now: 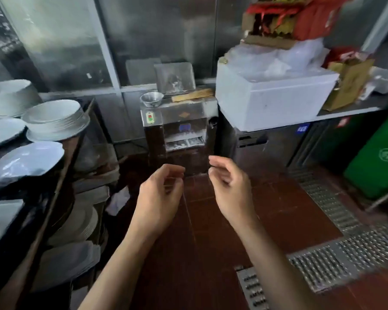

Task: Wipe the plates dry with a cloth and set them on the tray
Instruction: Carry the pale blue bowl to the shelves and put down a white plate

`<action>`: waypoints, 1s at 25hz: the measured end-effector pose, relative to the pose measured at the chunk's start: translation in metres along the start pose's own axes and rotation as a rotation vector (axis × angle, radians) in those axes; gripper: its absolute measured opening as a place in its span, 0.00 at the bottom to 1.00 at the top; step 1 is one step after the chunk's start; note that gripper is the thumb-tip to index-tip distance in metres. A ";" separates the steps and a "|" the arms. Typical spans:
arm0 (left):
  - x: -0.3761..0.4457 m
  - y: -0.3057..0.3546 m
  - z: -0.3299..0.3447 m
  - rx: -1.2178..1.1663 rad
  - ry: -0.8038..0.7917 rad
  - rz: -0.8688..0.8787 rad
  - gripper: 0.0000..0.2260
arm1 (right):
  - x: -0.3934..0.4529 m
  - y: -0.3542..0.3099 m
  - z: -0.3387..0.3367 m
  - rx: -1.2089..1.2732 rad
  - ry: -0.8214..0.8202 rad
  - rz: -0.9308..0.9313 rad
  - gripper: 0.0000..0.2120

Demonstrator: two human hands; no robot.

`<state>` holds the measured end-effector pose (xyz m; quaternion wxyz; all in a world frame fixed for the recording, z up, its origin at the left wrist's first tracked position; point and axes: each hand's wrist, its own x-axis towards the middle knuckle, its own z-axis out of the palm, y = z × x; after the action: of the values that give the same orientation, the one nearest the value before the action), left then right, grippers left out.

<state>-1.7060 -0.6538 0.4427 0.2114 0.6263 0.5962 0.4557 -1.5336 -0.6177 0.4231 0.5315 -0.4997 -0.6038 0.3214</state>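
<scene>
Both hands are up in mid-air over the red floor tiles w/ nothing in them. Left hand (pixel 160 193) has loosely curled fingers, not gripping anything; right hand (pixel 230 186) is the same, fingers half bent, palm turned inward. The two sit close together but don't touch.

Taking the left hand as the landmark: the plates are all off to its left, none in front or to the right. Nearest is the wavy-edged plate (pixel 27 161) on the rack's top level, left of the hand and a bit further out. Beyond that sits the stack of white plates (pixel 56 120), w/ more stacks behind and on the rack's lower shelves. So the left hand is clearly the nearer one for a grab; the right would have to cross over.

No cloth or tray visible afaict, so wiping hasn't begun imo.

Further out, straight ahead of the hand, a steel machine (pixel 179 130) w/ a small metal bowl (pixel 151 99) on top.
</scene>
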 end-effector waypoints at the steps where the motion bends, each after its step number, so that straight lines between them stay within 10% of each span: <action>1: 0.010 0.009 0.023 -0.016 -0.054 0.024 0.10 | 0.004 0.010 -0.024 -0.027 0.053 0.016 0.12; 25: 0.143 0.243 0.525 -0.381 -1.023 0.468 0.12 | 0.052 0.149 -0.449 -0.265 1.128 0.352 0.14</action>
<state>-1.1573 -0.4217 0.4247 0.4747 0.8321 0.1722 0.2295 -1.0584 -0.5891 0.4052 0.6417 -0.7473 -0.1722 0.0119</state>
